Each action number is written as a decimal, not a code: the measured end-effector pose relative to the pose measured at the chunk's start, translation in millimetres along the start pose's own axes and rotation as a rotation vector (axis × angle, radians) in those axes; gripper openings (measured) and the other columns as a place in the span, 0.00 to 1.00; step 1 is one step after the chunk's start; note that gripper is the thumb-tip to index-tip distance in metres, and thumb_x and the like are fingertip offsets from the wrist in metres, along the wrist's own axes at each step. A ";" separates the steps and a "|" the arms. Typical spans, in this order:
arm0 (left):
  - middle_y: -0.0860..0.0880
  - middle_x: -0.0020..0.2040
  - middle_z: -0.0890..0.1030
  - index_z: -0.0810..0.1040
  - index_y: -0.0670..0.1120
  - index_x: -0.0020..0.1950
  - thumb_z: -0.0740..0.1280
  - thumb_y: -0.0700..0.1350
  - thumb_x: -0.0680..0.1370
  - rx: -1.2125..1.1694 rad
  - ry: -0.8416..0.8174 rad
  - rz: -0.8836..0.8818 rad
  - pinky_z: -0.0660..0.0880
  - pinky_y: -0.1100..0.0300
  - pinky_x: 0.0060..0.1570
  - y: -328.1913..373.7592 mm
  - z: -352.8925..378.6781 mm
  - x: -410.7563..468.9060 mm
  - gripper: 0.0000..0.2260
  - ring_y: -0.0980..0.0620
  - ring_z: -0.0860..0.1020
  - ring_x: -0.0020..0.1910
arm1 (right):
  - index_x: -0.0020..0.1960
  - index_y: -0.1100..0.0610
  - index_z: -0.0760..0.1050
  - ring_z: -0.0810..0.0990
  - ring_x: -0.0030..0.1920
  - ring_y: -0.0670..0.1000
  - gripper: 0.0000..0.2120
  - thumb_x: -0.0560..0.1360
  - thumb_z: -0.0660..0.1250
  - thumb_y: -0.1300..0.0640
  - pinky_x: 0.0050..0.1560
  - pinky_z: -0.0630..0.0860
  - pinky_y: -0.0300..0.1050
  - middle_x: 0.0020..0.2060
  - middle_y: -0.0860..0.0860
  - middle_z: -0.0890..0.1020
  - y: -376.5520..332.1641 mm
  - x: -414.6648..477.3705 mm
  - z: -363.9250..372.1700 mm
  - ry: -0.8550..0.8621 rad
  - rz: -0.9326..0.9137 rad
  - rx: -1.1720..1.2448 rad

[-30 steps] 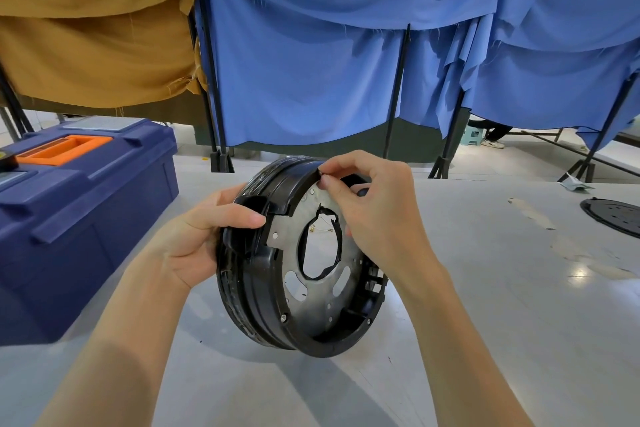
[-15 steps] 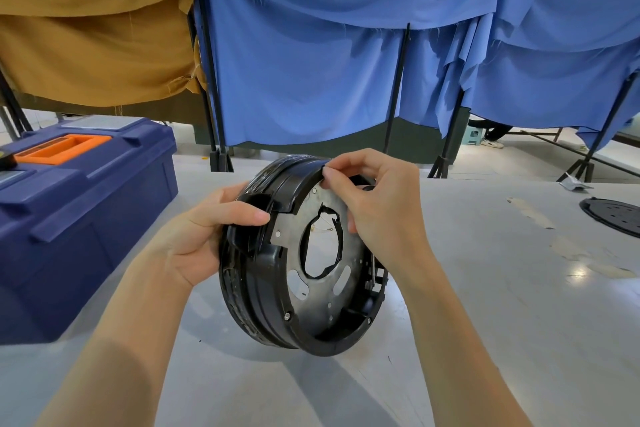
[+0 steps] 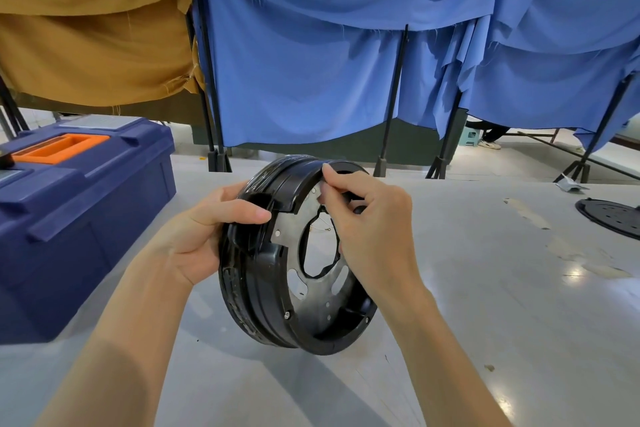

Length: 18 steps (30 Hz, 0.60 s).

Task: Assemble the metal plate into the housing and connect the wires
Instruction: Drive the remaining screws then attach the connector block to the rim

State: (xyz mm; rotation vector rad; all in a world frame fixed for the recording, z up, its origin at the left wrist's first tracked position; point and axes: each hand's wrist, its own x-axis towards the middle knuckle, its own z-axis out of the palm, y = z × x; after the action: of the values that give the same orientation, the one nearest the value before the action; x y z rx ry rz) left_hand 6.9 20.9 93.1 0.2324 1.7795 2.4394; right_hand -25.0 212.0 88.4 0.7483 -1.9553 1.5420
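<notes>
Right hand [image 3: 367, 218] nudged upward, pinching housing [image 3: 256, 288] top rim, left hand [image 3: 207, 229] gripping its side

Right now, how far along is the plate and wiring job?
Done: metal plate sits inside the housing. In hand: left hand holds the housing on edge on the table; right hand pinches at its top rim. Left: wire connection, not visibly made.

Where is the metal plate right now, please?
In the head view, the metal plate sits inside the black housing, centre frame, between the left hand and right hand.
</notes>
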 end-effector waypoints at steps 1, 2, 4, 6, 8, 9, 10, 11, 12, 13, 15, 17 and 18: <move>0.39 0.49 0.82 0.82 0.41 0.57 0.78 0.38 0.54 -0.003 0.004 0.002 0.81 0.48 0.46 -0.1 0.2 -0.2 0.31 0.42 0.83 0.43 | 0.55 0.59 0.84 0.80 0.38 0.54 0.09 0.78 0.67 0.63 0.42 0.77 0.55 0.37 0.53 0.83 0.5 -1.5 1.2 -0.004 -0.007 -0.016; 0.39 0.49 0.83 0.82 0.41 0.57 0.80 0.39 0.53 -0.005 0.009 0.002 0.81 0.48 0.46 -0.3 0.2 -0.5 0.32 0.42 0.83 0.43 | 0.56 0.59 0.83 0.79 0.37 0.56 0.09 0.79 0.67 0.63 0.41 0.77 0.56 0.36 0.55 0.82 0.9 -2.7 2.7 -0.009 -0.011 -0.029; 0.40 0.47 0.83 0.83 0.41 0.55 0.79 0.38 0.53 -0.011 0.016 0.003 0.81 0.48 0.45 -0.6 1.0 -1.1 0.30 0.43 0.83 0.42 | 0.58 0.58 0.82 0.77 0.36 0.56 0.10 0.79 0.66 0.62 0.40 0.76 0.56 0.35 0.55 0.82 1.2 -4.7 5.4 -0.017 -0.008 -0.050; 0.40 0.46 0.84 0.84 0.42 0.53 0.74 0.37 0.56 -0.020 0.026 0.006 0.82 0.50 0.42 -0.3 2.7 -1.0 0.25 0.43 0.84 0.41 | 0.62 0.56 0.80 0.76 0.34 0.54 0.13 0.79 0.66 0.62 0.38 0.76 0.52 0.34 0.55 0.82 1.5 -5.2 7.5 -0.027 -0.001 -0.067; 0.40 0.46 0.83 0.82 0.40 0.55 0.73 0.38 0.57 -0.031 0.053 0.003 0.82 0.51 0.41 0.4 4.6 -0.3 0.25 0.43 0.83 0.40 | 0.65 0.55 0.78 0.74 0.32 0.56 0.15 0.79 0.66 0.63 0.38 0.76 0.52 0.34 0.55 0.82 2.2 -5.7 9.7 -0.042 0.020 -0.063; 0.39 0.46 0.83 0.81 0.40 0.56 0.73 0.38 0.57 -0.032 0.064 0.002 0.82 0.51 0.41 0.4 4.9 0.0 0.26 0.42 0.83 0.40 | 0.65 0.54 0.78 0.73 0.32 0.57 0.16 0.79 0.66 0.63 0.38 0.75 0.52 0.34 0.55 0.82 2.6 -5.8 10.4 -0.042 0.034 -0.049; 0.39 0.47 0.83 0.81 0.39 0.56 0.73 0.38 0.57 -0.029 0.070 0.001 0.82 0.51 0.41 0.5 5.1 -0.2 0.27 0.42 0.83 0.40 | 0.65 0.55 0.78 0.72 0.30 0.54 0.16 0.79 0.66 0.63 0.37 0.75 0.49 0.34 0.54 0.82 3.1 -6.0 10.4 -0.034 0.045 -0.030; 0.39 0.46 0.83 0.81 0.39 0.55 0.73 0.38 0.57 -0.024 0.072 0.000 0.82 0.51 0.41 0.8 5.6 -1.0 0.26 0.42 0.83 0.40 | 0.65 0.55 0.78 0.71 0.28 0.50 0.15 0.79 0.65 0.63 0.34 0.74 0.44 0.32 0.51 0.82 3.5 -5.6 9.8 -0.023 0.052 -0.014; 0.39 0.46 0.83 0.82 0.39 0.55 0.73 0.38 0.57 -0.021 0.077 -0.002 0.82 0.51 0.40 1.1 5.7 -1.8 0.26 0.42 0.83 0.39 | 0.64 0.56 0.79 0.70 0.26 0.47 0.15 0.79 0.65 0.63 0.31 0.71 0.38 0.31 0.50 0.82 3.9 -4.9 9.0 -0.017 0.057 -0.005; 0.39 0.46 0.83 0.82 0.39 0.55 0.73 0.38 0.56 -0.016 0.088 -0.003 0.82 0.51 0.41 1.2 6.0 -2.5 0.26 0.42 0.83 0.39 | 0.64 0.56 0.79 0.69 0.25 0.45 0.15 0.79 0.65 0.63 0.30 0.68 0.34 0.29 0.49 0.81 4.1 -4.2 8.0 -0.021 0.065 0.003; 0.38 0.48 0.82 0.80 0.38 0.58 0.73 0.38 0.55 -0.010 0.120 -0.006 0.81 0.49 0.42 0.4 5.9 -2.9 0.30 0.42 0.82 0.40 | 0.66 0.55 0.78 0.68 0.23 0.45 0.15 0.80 0.63 0.62 0.31 0.68 0.36 0.27 0.50 0.81 4.2 -3.2 7.3 -0.057 0.095 0.027; 0.37 0.50 0.81 0.77 0.36 0.60 0.73 0.38 0.54 -0.003 0.144 -0.010 0.81 0.48 0.43 0.6 8.3 -3.0 0.33 0.41 0.81 0.41 | 0.67 0.54 0.76 0.67 0.22 0.45 0.16 0.81 0.61 0.62 0.30 0.69 0.41 0.26 0.52 0.80 2.7 -4.9 7.7 -0.082 0.128 0.062; 0.36 0.51 0.80 0.76 0.35 0.61 0.73 0.38 0.54 0.007 0.147 -0.010 0.81 0.48 0.44 1.3 10.3 -3.0 0.34 0.40 0.81 0.43 | 0.67 0.54 0.76 0.66 0.22 0.45 0.16 0.81 0.61 0.62 0.29 0.70 0.43 0.25 0.53 0.80 1.3 -6.3 7.8 -0.077 0.142 0.080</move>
State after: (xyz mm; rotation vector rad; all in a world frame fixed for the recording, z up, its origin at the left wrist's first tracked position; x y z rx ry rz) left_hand 11.7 29.6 97.2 0.0454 1.8416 2.5031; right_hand -22.0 205.3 81.6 0.7250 -2.0516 1.7068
